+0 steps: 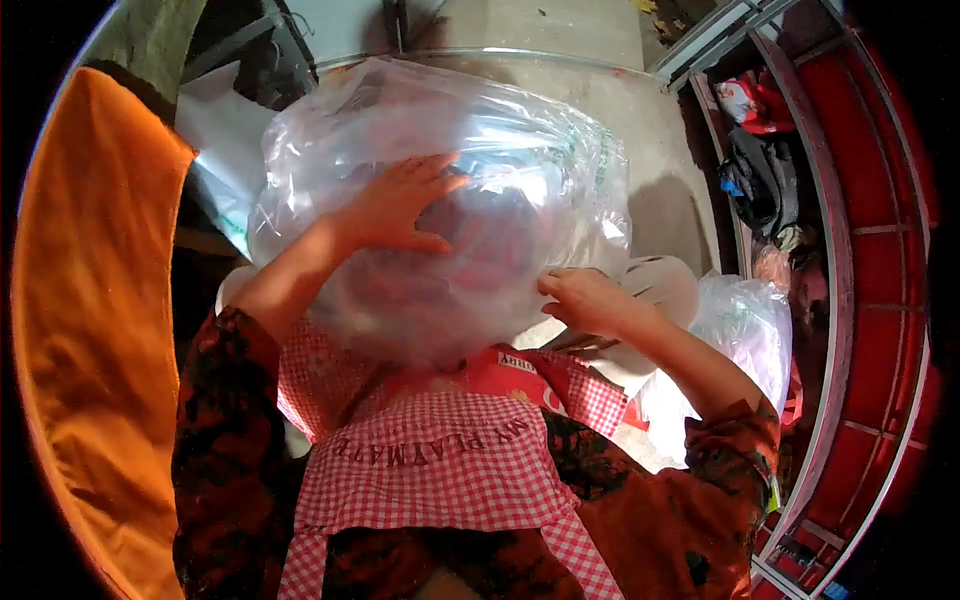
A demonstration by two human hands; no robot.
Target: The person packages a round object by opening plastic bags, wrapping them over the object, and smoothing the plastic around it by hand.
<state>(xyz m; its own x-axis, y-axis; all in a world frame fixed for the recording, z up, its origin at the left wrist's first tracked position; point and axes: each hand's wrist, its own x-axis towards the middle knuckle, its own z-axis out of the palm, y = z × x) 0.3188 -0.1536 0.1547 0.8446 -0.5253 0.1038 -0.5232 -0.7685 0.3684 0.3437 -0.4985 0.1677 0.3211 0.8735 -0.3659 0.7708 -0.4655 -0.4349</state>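
Observation:
A large, puffed-up clear plastic bag [520,150] rests in front of my lap, with faint green print near its right edge. Blurred dark and reddish shapes show through it, but I cannot make out what they are. My left hand [405,205] lies on top of the bag, open, with fingers spread and the thumb apart. At the bag's lower right side is my right hand [588,300], its fingers curled and pinched at the plastic. A red-and-white checked apron [420,470] covers my front below the bag.
Another clear plastic bag [745,335] stands to my right, beside a red-backed metal rack [840,250]. Dark and red items [760,160] lie along that rack. Orange cloth [100,300] hangs at the left. Concrete floor [570,85] stretches ahead, with metal frames behind.

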